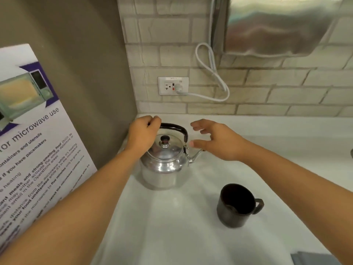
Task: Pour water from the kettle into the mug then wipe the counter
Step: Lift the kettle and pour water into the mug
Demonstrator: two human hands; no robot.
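Steel kettle (pixel 164 163) sits on the white bench (pixel 181 236), our left hand (pixel 142 133) curled round its black handle (pixel 174 129), right hand (pixel 219 142) spread, empty, over the spout. Dark mug (pixel 236 207) right of kettle. Nothing poured or wiped yet, we reckon.
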